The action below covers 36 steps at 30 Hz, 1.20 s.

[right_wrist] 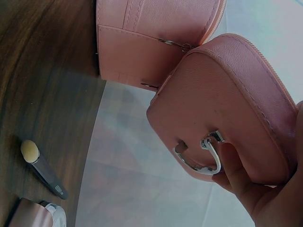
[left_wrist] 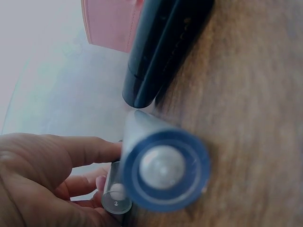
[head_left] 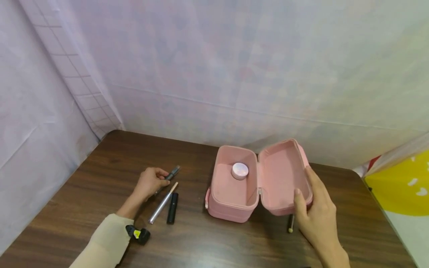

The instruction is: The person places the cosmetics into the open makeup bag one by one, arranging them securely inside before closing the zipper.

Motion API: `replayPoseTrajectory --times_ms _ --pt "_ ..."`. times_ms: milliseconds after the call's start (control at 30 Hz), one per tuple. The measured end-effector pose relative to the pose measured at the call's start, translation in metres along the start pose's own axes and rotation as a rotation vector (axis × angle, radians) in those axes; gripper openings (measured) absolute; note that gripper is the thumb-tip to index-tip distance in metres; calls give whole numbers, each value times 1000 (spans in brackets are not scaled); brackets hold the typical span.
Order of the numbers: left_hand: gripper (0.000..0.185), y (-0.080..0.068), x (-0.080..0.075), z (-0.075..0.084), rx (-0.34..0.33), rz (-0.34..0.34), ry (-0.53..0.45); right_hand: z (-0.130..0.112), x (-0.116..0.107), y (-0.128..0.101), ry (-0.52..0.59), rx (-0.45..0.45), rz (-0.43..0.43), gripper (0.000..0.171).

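A pink zip case (head_left: 231,212) stands on the table with its lid (head_left: 279,175) swung out to the right. Inside it sits a small round white-pink jar (head_left: 240,170). My right hand (head_left: 316,212) grips the lid's outer edge, thumb on the inner side; in the right wrist view fingers lie by its metal handle (right_wrist: 208,163). My left hand (head_left: 152,182) pinches a slim dark tube (head_left: 173,172), whose clear end (left_wrist: 117,201) shows in the left wrist view. Beside that hand lie a silver tube with a beige tip (head_left: 162,204) and a black tube (head_left: 172,208).
A makeup brush (right_wrist: 40,165) with pale bristles lies right of the case, partly behind the lid in the head view. Near it is a rose-coloured item (right_wrist: 33,215), cut off by the frame. A curtain (head_left: 214,74) hangs along the table's back edge.
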<state>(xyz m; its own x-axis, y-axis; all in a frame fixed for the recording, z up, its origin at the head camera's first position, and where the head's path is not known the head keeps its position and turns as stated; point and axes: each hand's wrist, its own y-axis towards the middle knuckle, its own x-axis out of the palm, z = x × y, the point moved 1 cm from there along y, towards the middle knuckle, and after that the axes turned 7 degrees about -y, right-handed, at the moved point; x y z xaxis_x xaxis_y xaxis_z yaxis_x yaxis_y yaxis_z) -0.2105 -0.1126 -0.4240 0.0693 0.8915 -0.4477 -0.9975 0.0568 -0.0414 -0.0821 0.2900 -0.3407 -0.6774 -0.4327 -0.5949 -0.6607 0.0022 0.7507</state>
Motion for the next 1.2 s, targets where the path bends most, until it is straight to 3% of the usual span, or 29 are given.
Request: replayPoseTrajectory --times_ms 700,867,967,1200 --pt "20 -3 -2 4 -34 67 -26 2 2 -3 2 1 -1 58" --pt "15 -4 -4 8 21 85 85 2 2 -2 5 -2 5 58" --pt "23 -4 -1 12 42 57 133 2 1 -1 2 0 10 57" --pt "29 -4 5 13 1 -55 128 2 1 0 1 10 4 59"
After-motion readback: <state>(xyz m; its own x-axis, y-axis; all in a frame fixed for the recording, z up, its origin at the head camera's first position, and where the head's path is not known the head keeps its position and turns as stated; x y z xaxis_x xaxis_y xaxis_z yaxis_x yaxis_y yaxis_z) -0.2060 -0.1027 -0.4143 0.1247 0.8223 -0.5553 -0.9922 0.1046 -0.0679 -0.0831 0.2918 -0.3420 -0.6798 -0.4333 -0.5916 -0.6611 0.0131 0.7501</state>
